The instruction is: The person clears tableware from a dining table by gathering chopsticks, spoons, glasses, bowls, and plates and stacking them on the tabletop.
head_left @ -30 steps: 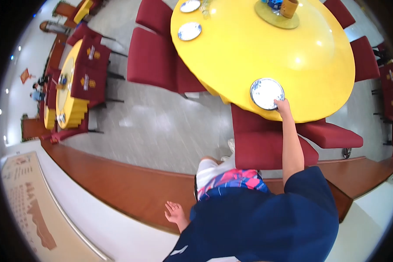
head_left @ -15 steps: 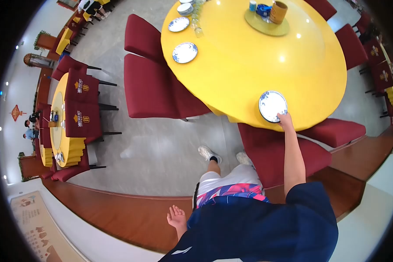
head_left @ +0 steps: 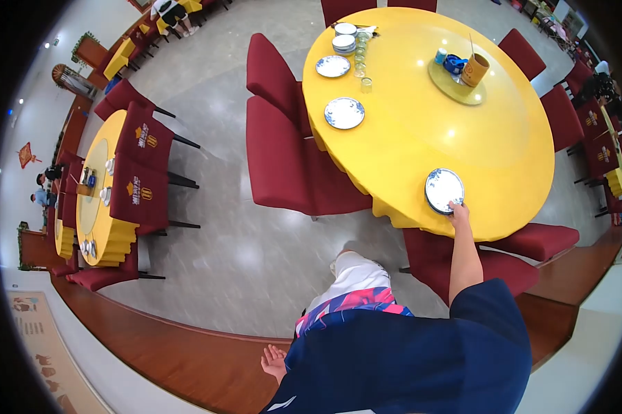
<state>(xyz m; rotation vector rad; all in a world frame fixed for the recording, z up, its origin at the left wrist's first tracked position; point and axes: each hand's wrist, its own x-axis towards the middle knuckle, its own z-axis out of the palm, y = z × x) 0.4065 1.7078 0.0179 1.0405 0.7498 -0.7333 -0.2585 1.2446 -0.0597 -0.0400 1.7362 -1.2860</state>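
My right hand [head_left: 459, 215] grips the near rim of a small stack of white plates with blue patterned edges [head_left: 444, 189], at the near side of the round table with a yellow cloth [head_left: 394, 159]. I cannot tell whether the stack rests on the cloth or is just above it. My left hand [head_left: 274, 360] hangs low by my side, palm up, its fingers loosely apart and holding nothing. Two single plates lie along the table's left side, one nearer [head_left: 344, 113] and one farther [head_left: 333, 67].
Stacked dishes [head_left: 344, 44] and a row of glasses [head_left: 360, 58] stand at the far left of the table. The turntable [head_left: 456, 88] bears a brown container [head_left: 475, 69] and blue items. Maroon chairs [head_left: 283, 159] surround the table. Other people are in the background.
My view has shifted, so the table appears farther right and lower. My right hand still holds the plates near the table edge. My left hand stays low and empty.
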